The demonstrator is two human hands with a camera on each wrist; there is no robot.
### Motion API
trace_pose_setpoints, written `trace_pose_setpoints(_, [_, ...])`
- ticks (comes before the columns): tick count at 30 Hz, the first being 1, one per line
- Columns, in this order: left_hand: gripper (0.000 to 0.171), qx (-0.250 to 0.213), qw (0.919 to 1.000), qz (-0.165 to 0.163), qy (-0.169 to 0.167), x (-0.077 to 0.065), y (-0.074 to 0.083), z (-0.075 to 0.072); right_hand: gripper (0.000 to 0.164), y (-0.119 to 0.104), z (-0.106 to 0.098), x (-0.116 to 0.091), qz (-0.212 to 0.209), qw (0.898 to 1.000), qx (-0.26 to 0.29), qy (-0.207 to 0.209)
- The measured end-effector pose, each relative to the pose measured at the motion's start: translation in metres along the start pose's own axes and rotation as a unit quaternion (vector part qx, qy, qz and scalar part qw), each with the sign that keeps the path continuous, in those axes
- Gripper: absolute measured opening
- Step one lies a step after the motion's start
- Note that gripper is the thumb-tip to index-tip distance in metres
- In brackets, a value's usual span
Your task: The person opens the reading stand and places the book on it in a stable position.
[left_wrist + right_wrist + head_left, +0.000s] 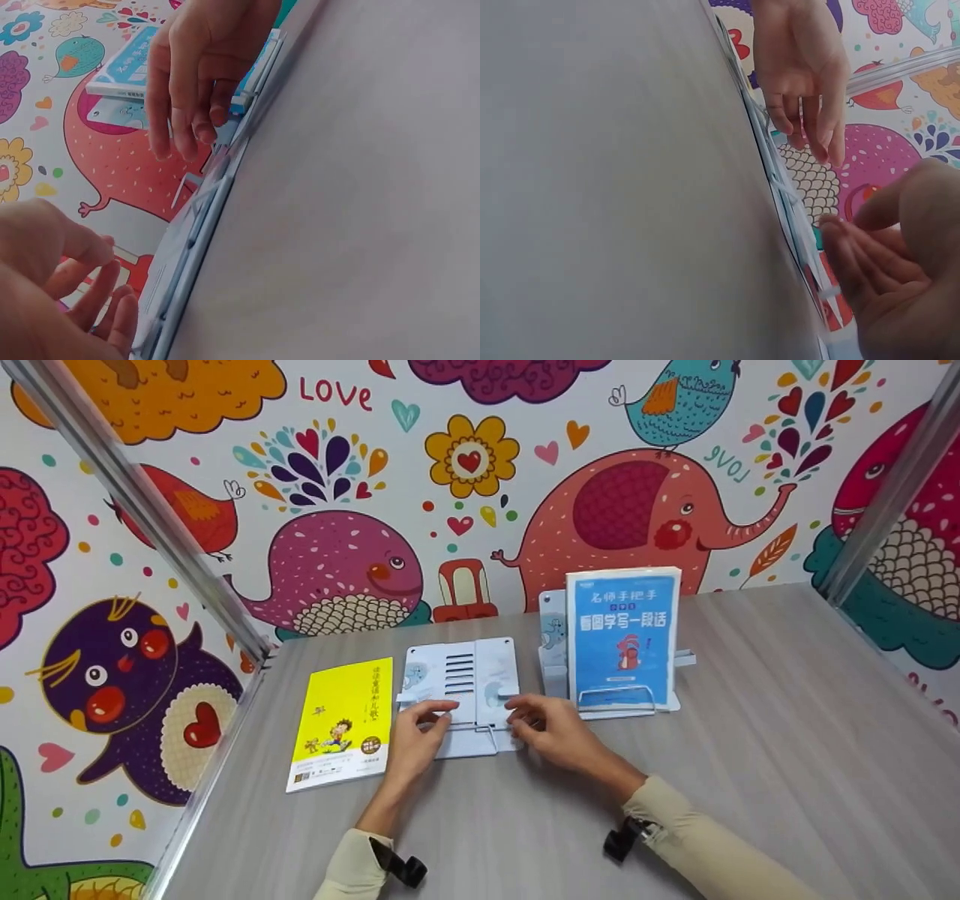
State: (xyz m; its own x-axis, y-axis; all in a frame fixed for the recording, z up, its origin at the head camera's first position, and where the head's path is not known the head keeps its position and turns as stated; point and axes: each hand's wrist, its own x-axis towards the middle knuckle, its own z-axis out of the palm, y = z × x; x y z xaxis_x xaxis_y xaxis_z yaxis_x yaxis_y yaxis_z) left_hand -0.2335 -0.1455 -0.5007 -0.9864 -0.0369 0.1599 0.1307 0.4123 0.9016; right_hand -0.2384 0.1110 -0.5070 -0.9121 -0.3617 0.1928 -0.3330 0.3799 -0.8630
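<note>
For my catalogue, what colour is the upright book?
Upright book: mostly blue cover, clearest in head view.

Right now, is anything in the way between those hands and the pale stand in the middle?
Nothing visible is. The left hand and right hand are both right at the pale stand. The yellow book lies to its left, the blue book stands to its right; neither is in between.

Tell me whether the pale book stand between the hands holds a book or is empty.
Empty. In the head view the book stand shows its slotted panel bare, and the yellow book lies beside it on the table.
</note>
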Motion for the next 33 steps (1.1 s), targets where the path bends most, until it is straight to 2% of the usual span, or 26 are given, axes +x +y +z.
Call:
trace_pose_setpoints(5, [0.021, 0.026, 0.9996, -0.011, -0.003, -0.005, -0.008, -0.012, 0.026, 0.000, 0.012, 0.008, 0.043, 0.998, 0.009, -0.040])
trace_pose_setpoints(11, [0.020, 0.043, 0.9981, -0.043, -0.016, -0.008, -0.017, -0.025, 0.020, 0.000, 0.020, 0.013, 0.041, 0.997, -0.014, -0.065])
trace_pose_setpoints(19, [0.023, 0.080, 0.9914, -0.072, -0.076, -0.006, -0.016, -0.043, 0.015, -0.001, 0.018, 0.012, 0.036, 0.996, -0.017, -0.079])
trace_pose_setpoints(26, [0.040, 0.117, 0.9825, -0.076, -0.123, -0.008, -0.008, -0.054, 0.025, -0.001, 0.017, 0.012, 0.042, 0.994, -0.013, -0.099])
trace_pose_setpoints(33, [0.048, 0.101, 0.9830, -0.101, -0.116, -0.007, -0.010, -0.053, 0.021, -0.002, 0.020, 0.010, 0.059, 0.994, -0.013, -0.095])
